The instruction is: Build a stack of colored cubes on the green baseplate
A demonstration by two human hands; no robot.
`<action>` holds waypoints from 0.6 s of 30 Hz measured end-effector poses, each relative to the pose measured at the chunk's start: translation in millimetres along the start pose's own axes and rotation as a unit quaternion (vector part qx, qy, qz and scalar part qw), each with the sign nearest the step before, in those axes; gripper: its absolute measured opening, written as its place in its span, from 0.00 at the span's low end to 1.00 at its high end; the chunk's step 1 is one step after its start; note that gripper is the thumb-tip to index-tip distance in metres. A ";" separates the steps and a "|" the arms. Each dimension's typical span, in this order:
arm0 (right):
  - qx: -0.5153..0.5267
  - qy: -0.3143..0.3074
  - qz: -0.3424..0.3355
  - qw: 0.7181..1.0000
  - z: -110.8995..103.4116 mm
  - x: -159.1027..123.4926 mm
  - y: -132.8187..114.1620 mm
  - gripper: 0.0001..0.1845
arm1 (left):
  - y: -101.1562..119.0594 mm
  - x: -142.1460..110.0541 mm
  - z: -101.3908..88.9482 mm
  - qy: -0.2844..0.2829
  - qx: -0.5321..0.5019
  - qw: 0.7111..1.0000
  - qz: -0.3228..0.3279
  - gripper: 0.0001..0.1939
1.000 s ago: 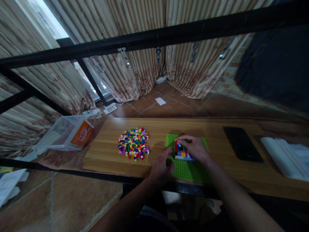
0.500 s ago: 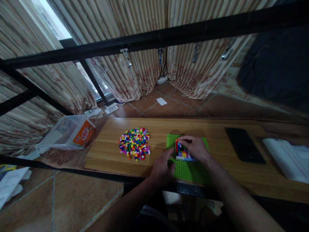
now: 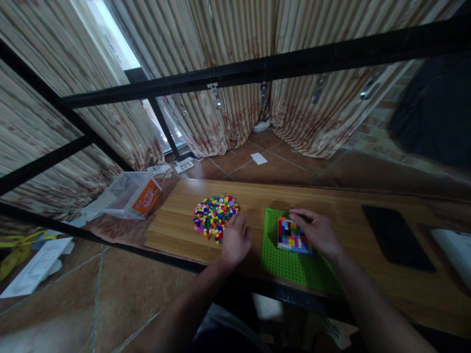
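My left hand [image 3: 237, 241] is at the right edge of a pile of small colourful toy bricks [image 3: 213, 215], its fingers stretched toward them and slightly apart. I see no brick in it, though the far fingertips are partly hidden. My right hand [image 3: 319, 233] hovers at the upper right of a flat mosaic of bricks [image 3: 292, 240], with thumb and forefinger loosely apart and nothing visible between them. It covers the mosaic's right side. Red, blue, yellow and purple bricks show in the mosaic, which has a pale edge and sits on a green studded baseplate [image 3: 283, 267].
A black phone-like slab [image 3: 395, 238] lies on the wooden table [image 3: 253, 196], right of the baseplate, with a white object [image 3: 454, 252] beyond it. A clear plastic box [image 3: 128, 196] with an orange label stands left of the table. A black metal bar [image 3: 235, 76] crosses behind.
My left hand has moved left from the baseplate to the brick pile. My right hand has drawn back to the right, uncovering more of the mosaic. The view has shifted left.
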State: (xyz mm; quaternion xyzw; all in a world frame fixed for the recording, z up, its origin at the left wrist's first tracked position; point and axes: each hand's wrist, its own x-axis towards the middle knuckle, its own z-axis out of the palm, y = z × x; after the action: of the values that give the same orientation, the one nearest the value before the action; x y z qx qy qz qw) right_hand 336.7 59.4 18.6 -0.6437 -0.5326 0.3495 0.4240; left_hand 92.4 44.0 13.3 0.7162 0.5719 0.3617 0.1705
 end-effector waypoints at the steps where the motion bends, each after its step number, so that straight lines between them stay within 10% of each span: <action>1: 0.001 0.008 -0.003 1.000 -1.0 0.4 -0.8 0.20 | -5.6 8.9 -4.7 0.018 0.038 0.999 -0.011 0.14; 10: 0.012 0.020 -0.008 1.000 -0.2 -0.5 -7.7 0.19 | -23.1 45.6 -10.7 -0.023 0.249 0.967 -0.052 0.09; 18: 0.028 0.040 -0.008 0.999 -1.7 -2.2 -15.6 0.19 | -15.6 39.9 -13.5 -0.019 0.191 0.981 -0.023 0.07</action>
State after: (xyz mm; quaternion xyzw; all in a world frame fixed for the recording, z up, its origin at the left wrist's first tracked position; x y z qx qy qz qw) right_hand 331.7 58.1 33.6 -0.6409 -0.5101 0.3348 0.4657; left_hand 75.2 83.8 25.1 0.7287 0.6438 0.2281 0.0497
